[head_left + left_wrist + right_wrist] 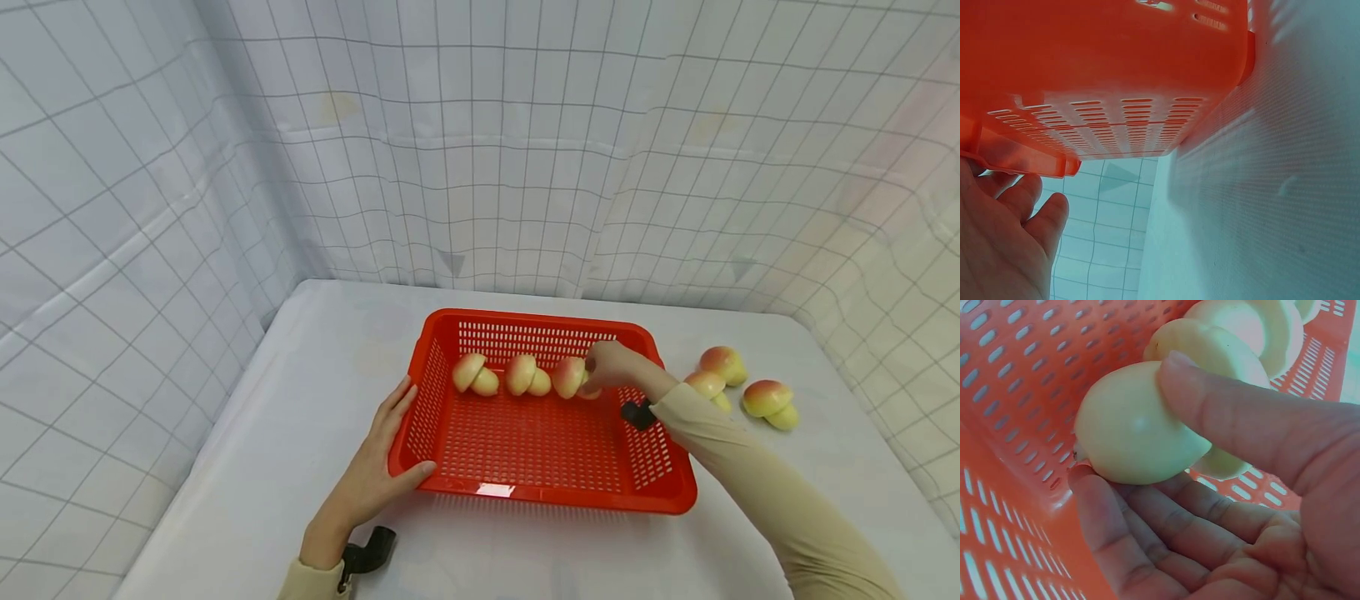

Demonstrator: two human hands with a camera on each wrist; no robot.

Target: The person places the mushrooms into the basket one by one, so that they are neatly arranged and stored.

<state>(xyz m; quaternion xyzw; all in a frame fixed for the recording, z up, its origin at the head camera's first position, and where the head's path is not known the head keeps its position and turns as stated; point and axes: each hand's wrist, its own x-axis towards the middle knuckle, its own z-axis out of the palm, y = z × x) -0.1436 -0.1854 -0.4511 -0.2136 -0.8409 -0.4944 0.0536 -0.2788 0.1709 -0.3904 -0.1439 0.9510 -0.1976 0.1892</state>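
A red plastic basket [525, 496] with slotted walls stands on the table. Along its far side lie yellow toy mushrooms with reddish caps, one [475, 375] at the left, another [527, 377] in the middle and a third [568, 377] beside my right hand [618, 368]. That hand reaches into the basket's far right corner. In the right wrist view, its thumb and fingers hold a smooth pale yellow toy mushroom [1135, 428], close by another mushroom [1210, 353]. My left hand [371, 471] touches the basket's left rim, its fingers extended along the side and the thumb on the front corner.
Outside the basket on the right, several toy mushrooms lie on the white table [315, 375], among them one [770, 403] nearest the right edge and one [722, 365] at the back. White gridded cloth [525, 167] hangs behind and at both sides.
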